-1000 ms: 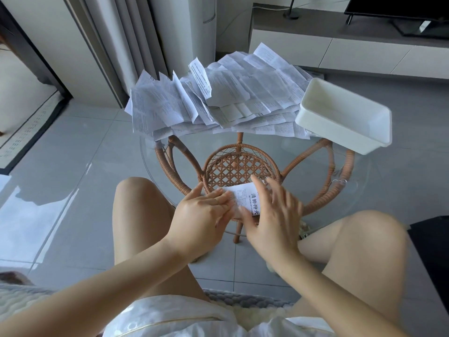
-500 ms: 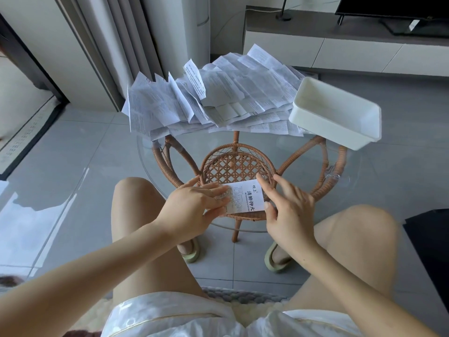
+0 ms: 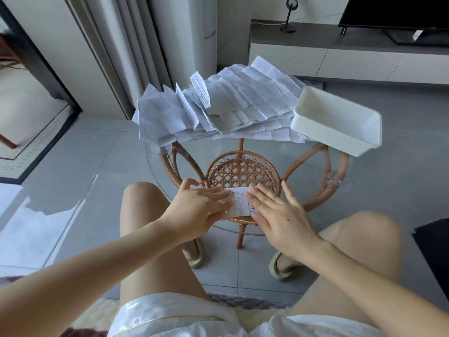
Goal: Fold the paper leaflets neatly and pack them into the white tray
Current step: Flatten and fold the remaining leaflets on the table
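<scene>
A small folded leaflet lies flat on the near part of the round glass table. My left hand rests on its left end with fingers stretched over it. My right hand presses flat on its right end, fingers straight. Several unfolded leaflets lie in a loose heap at the far side of the table. The white tray stands at the far right of the table, and nothing shows inside it.
Under the glass is a wicker frame with a round woven shelf. My bare knees flank the table's near edge. A curtain hangs behind the heap, and a low TV cabinet stands far right.
The leaflet was held up between both hands with its title showing. Now it lies flat on the glass, other side up, and both hands have spread flat on it.
</scene>
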A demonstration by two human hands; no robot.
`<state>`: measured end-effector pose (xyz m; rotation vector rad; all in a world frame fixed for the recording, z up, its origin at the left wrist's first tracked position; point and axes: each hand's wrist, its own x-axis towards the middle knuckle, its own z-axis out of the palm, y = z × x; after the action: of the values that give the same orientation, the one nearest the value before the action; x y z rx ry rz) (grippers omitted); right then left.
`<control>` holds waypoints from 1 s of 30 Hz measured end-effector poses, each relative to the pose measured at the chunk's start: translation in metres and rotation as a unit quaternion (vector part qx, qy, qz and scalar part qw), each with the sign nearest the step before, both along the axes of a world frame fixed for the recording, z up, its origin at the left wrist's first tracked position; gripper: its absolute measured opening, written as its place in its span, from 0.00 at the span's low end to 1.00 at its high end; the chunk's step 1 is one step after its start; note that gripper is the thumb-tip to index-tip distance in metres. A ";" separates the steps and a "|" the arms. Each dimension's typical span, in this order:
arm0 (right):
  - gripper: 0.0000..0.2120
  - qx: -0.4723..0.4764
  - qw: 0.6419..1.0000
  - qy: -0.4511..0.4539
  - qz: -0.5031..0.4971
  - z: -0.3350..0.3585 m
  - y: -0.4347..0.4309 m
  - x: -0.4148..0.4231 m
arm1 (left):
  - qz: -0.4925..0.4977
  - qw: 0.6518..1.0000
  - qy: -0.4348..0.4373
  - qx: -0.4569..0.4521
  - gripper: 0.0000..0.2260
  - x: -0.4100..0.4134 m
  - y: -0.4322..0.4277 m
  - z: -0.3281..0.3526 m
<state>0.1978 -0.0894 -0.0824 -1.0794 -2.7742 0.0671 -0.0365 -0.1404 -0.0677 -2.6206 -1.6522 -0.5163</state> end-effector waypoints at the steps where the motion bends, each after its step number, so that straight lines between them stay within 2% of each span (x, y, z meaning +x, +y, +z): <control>1: 0.26 0.009 1.000 0.001 -0.002 0.001 0.002 0.006 | -0.001 1.000 0.003 -0.002 0.10 0.002 0.001 0.003; 3: 0.26 0.022 1.000 0.018 -0.004 0.005 0.007 0.014 | -0.010 1.000 0.011 -0.012 0.09 0.005 0.003 0.007; 8: 0.13 0.033 0.987 0.160 -0.001 0.035 0.029 -0.001 | -0.013 0.999 0.011 -0.041 0.10 0.001 0.011 0.013; 9: 0.15 0.033 0.989 0.143 0.023 0.035 0.031 -0.003 | -0.014 0.999 0.009 -0.038 0.08 0.002 0.011 0.013; 12: 0.28 0.032 0.994 -0.005 0.108 0.018 0.027 -0.002 | -0.024 0.999 0.027 -0.014 0.07 0.012 0.009 0.008; 15: 0.34 0.020 0.994 -0.019 0.103 0.002 0.016 0.006 | -0.045 0.999 0.005 -0.008 0.12 0.020 -0.001 -0.004; 18: 0.38 0.034 0.994 -0.039 0.092 -0.002 0.005 0.014 | -0.048 0.998 0.010 -0.026 0.22 0.018 -0.017 -0.013; 19: 0.37 0.052 0.993 -0.038 0.099 -0.003 0.002 0.016 | -0.050 0.998 0.020 -0.024 0.24 0.016 -0.020 -0.015; 21: 0.27 0.107 0.986 -0.006 0.125 -0.005 -0.001 0.016 | -0.066 0.997 0.028 -0.002 0.23 0.015 -0.019 -0.017; 24: 0.13 0.151 0.974 0.077 0.153 -0.001 -0.006 0.016 | -0.107 0.993 -0.021 0.050 0.11 0.015 -0.016 -0.013; 27: 0.12 0.066 0.975 0.172 0.122 0.014 -0.007 0.016 | -0.086 0.988 -0.125 0.014 0.13 0.021 -0.013 -0.002; 30: 0.11 -0.103 0.961 0.255 0.023 0.037 -0.004 0.010 | -0.017 0.981 -0.193 -0.005 0.14 0.034 -0.004 0.017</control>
<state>0.2077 -0.0939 -0.0458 -0.8810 -2.3567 0.5665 -0.0026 -0.1441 -0.0506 -2.6871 -1.6986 -1.0796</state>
